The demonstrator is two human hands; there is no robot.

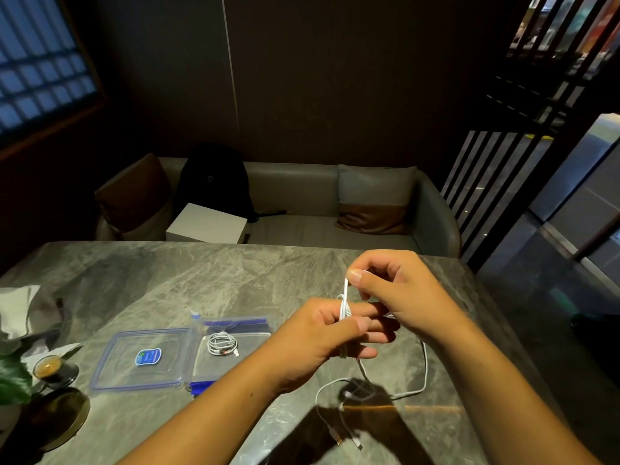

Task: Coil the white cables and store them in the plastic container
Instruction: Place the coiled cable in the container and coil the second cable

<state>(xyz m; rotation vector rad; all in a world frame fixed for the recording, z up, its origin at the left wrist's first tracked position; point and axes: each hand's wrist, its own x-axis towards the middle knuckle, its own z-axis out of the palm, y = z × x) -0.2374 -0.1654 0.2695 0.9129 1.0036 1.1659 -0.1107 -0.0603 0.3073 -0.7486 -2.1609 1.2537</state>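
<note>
A white cable point(425, 370) is wound in a few turns around the fingers of my left hand point(322, 333), which holds the loops. My right hand point(399, 293) pinches the cable just above those loops between thumb and forefinger. The loose remainder trails over the marble table point(201, 276) below my hands, its plug ends point(349, 439) lying near the front edge. To the left stands an open clear plastic container point(258, 337) with blue clips. A coiled white cable point(222, 344) lies inside it. The container's lid point(144, 360) lies flat beside it, left of the box.
A small glass of coffee point(50, 367) on a dark saucer, a green leaf and crumpled tissue point(16, 310) occupy the table's left edge. Behind the table is a grey sofa point(302, 209) with cushions, a black backpack point(214, 182) and a white box point(208, 224).
</note>
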